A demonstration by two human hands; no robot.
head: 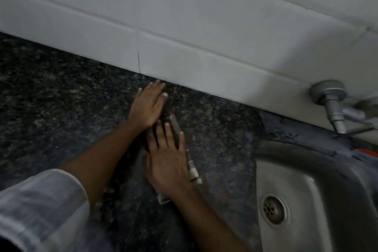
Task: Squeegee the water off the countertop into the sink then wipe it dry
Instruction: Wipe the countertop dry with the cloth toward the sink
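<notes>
A dark squeegee (175, 127) with a grey bar lies on the speckled black granite countertop (61, 96), running from near the tiled wall towards me. A metal fitting (194, 172) sticks out on its right side. My left hand (148, 106) lies flat on its far end with straight fingers, pressing down. Over its middle my right hand (167, 161) rests palm down, fingers stretched along the bar. Both hands hide most of the tool. The steel sink (290, 151) is just to the right. Water on the dark stone is hard to make out.
A white tiled wall (184, 26) borders the counter at the back. A metal tap (331, 100) juts from the wall above the sink, whose drain (274, 209) is visible. Something orange (367, 152) shows at the sink's far edge. My pale sleeve (41, 206) fills the lower left.
</notes>
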